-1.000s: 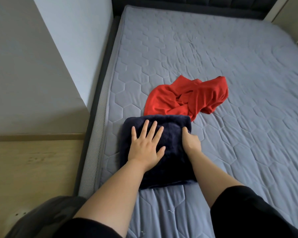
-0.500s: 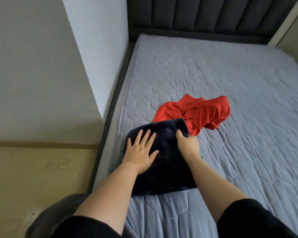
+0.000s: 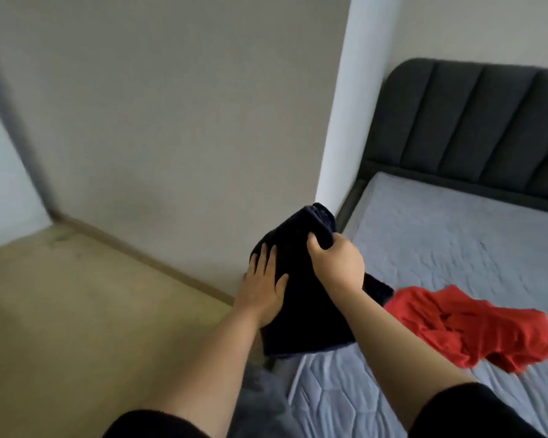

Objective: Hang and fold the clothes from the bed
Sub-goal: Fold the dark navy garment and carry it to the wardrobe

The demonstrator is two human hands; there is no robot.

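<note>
The left hand (image 3: 263,289) lies flat against the folded dark cloth (image 3: 301,314), its fingers (image 3: 268,259) straight and a little apart. The right hand (image 3: 336,263) has its fingers curled tight on the upper edge of the cloth. The cloth is at the centre of the frame, over the left edge of the bed (image 3: 440,235). A red garment (image 3: 475,330) lies crumpled on the bed at lower right. Beige floor (image 3: 76,311) fills the lower left.
</note>
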